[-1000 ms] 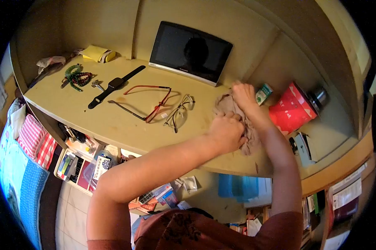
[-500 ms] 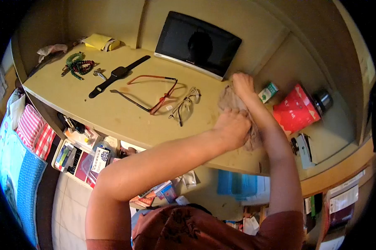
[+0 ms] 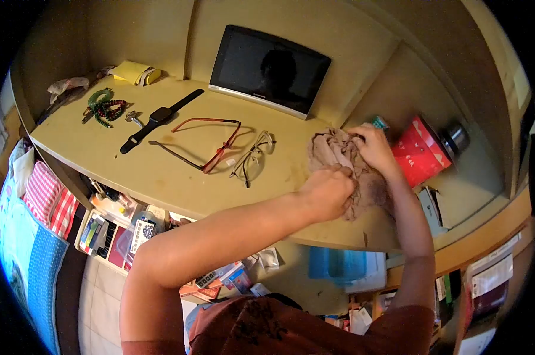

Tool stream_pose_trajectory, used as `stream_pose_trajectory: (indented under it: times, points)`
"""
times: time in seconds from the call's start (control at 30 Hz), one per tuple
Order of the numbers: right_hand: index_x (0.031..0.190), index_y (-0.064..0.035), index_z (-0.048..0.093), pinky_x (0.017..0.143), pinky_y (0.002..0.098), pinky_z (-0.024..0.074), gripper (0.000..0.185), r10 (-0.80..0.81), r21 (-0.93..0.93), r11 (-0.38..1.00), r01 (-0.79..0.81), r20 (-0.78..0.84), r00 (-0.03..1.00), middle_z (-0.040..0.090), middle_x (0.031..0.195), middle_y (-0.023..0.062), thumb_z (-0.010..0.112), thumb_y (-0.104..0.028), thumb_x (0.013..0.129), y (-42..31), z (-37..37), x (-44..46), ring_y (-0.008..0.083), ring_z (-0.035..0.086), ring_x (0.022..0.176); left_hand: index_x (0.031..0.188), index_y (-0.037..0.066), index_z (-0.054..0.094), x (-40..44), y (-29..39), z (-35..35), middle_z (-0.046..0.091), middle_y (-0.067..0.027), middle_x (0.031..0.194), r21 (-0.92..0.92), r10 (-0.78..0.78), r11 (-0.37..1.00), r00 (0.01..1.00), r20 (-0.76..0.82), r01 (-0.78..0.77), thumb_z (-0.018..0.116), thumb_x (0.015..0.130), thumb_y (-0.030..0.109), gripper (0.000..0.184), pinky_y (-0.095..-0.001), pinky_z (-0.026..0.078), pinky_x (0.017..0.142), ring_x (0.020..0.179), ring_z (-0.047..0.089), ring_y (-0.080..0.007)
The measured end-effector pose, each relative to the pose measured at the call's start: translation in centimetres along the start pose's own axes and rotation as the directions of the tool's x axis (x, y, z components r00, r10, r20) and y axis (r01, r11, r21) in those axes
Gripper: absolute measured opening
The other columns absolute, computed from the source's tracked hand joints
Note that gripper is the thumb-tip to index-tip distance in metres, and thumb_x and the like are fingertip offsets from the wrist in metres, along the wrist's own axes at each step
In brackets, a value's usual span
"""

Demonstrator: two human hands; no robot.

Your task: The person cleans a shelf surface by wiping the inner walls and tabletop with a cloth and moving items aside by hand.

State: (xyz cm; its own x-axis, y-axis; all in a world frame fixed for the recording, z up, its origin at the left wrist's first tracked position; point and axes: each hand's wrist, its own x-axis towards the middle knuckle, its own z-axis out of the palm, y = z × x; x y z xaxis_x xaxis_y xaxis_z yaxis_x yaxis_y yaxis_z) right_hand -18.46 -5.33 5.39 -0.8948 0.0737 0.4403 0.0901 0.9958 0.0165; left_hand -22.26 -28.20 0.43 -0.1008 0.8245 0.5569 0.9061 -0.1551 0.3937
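Observation:
A crumpled greyish-brown cloth (image 3: 338,148) lies bunched on the right part of the yellowish shelf (image 3: 178,189). My left hand (image 3: 329,192) is closed on its near side, knuckles up. At the far right of the cloth, my right hand (image 3: 371,147) grips its edge with curled fingers. Left of the cloth are thin-framed glasses (image 3: 254,158) and red-and-black glasses (image 3: 223,151), both with temples unfolded. Behind stands a dark-screened tablet-like device (image 3: 270,71). A red container (image 3: 420,152) sits just right of my right hand, and a small green box (image 3: 380,122) is partly hidden behind that hand.
A black smartwatch (image 3: 161,115), keys (image 3: 134,117), beaded bracelets (image 3: 106,109) and a yellow packet (image 3: 136,72) rest further left. A black-capped bottle (image 3: 455,139) leans beside the red container. Below are a blue bin (image 3: 338,263) and an organiser (image 3: 104,231).
My right hand has come nearer and to the right, pulling the cloth into a thicker bunch. My left hand has shifted slightly nearer. The view has moved a little.

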Motion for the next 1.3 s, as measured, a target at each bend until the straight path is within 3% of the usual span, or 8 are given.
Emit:
stream_pose_trajectory:
  times: [0.2,0.37,0.47,0.57,0.63,0.93,1.13,1.3]
  points:
    - [0.104,-0.0009,0.068,0.09,0.0409,0.0474,0.022,-0.014,0.188,0.982,0.001,0.07,0.997,0.065,0.103,0.0194,0.06,-0.007,0.085,-3.8,-1.1,1.8,0.0377,0.061,0.1,0.089,-0.001,0.066,0.0,-0.3,0.0,0.064,-0.0189,0.102,0.029,0.039,0.999,0.999,-0.019,-0.039,0.066,0.081,0.019,0.022,-0.0447,0.052,0.088,0.102,0.062,-0.0362]
    - [0.109,0.001,0.066,0.089,0.0413,0.0472,0.024,-0.122,0.124,0.984,0.126,-0.036,0.992,0.065,0.103,0.0198,0.059,-0.003,0.086,-1.6,2.6,2.8,0.0367,0.061,0.101,0.09,-0.001,0.066,0.0,-0.4,0.2,0.064,-0.0186,0.102,0.049,0.031,0.998,0.999,-0.025,-0.03,0.067,0.081,0.019,0.023,-0.0447,0.052,0.088,0.103,0.062,-0.0358]
    - [0.107,0.0027,0.064,0.089,0.0428,0.047,0.023,-0.071,0.103,0.993,0.061,0.1,0.992,0.064,0.104,0.0219,0.058,-0.003,0.086,-1.3,2.8,3.3,0.0396,0.06,0.101,0.089,0.0,0.066,-0.1,-0.1,-0.2,0.064,-0.018,0.099,0.036,-0.004,0.999,1.0,0.002,0.003,0.066,0.08,0.019,0.022,-0.0447,0.05,0.09,0.102,0.061,-0.035]
    - [0.105,0.0019,0.063,0.088,0.0451,0.0478,0.021,-0.098,0.063,0.994,0.094,0.058,0.994,0.062,0.103,0.0229,0.054,-0.002,0.086,-1.9,2.4,3.2,0.0428,0.059,0.099,0.088,0.001,0.066,-0.2,0.0,-0.3,0.063,-0.0168,0.099,0.153,0.072,0.987,0.992,-0.101,-0.056,0.066,0.079,0.018,0.019,-0.0433,0.046,0.092,0.101,0.061,-0.0333]
    - [0.106,0.001,0.062,0.085,0.048,0.0487,0.023,-0.04,-0.079,0.996,0.032,-0.105,0.994,0.061,0.104,0.0248,0.05,-0.001,0.087,-2.2,2.4,3.1,0.0447,0.059,0.098,0.087,0.001,0.067,-0.1,0.0,-0.3,0.062,-0.0165,0.099,0.171,0.089,0.983,0.991,-0.103,-0.071,0.066,0.079,0.017,0.018,-0.0422,0.045,0.092,0.101,0.06,-0.0324]
    - [0.091,0.0007,0.059,0.069,0.0485,0.0546,0.012,-0.101,-0.497,0.861,0.105,0.035,0.994,0.062,0.098,0.0239,0.052,-0.001,0.08,-0.9,6.3,6.4,0.041,0.066,0.08,0.088,0.001,0.067,-0.1,-0.4,0.0,0.062,-0.0165,0.101,0.225,0.129,0.969,0.986,-0.103,-0.103,0.065,0.078,0.017,0.018,-0.0414,0.043,0.091,0.1,0.059,-0.0309]
    - [0.089,0.002,0.063,0.071,0.0484,0.0555,0.014,-0.106,-0.518,0.837,0.174,0.159,0.982,0.062,0.099,0.0238,0.053,0.001,0.078,-0.1,7.4,7.1,0.0402,0.067,0.083,0.088,0.001,0.068,-0.3,-0.5,0.2,0.062,-0.0168,0.102,0.214,0.089,0.974,0.992,-0.085,-0.069,0.065,0.078,0.017,0.019,-0.0423,0.043,0.093,0.101,0.059,-0.031]
    - [0.092,0.0025,0.067,0.079,0.0502,0.054,0.018,-0.153,-0.45,0.872,0.191,0.118,0.981,0.064,0.101,0.0248,0.054,0.0,0.08,-0.1,6.0,7.8,0.0414,0.066,0.094,0.087,0.002,0.068,-0.4,-0.6,-0.4,0.062,-0.0166,0.102,0.234,0.058,0.972,0.996,-0.074,-0.04,0.066,0.076,0.018,0.019,-0.0424,0.043,0.093,0.102,0.059,-0.0307]
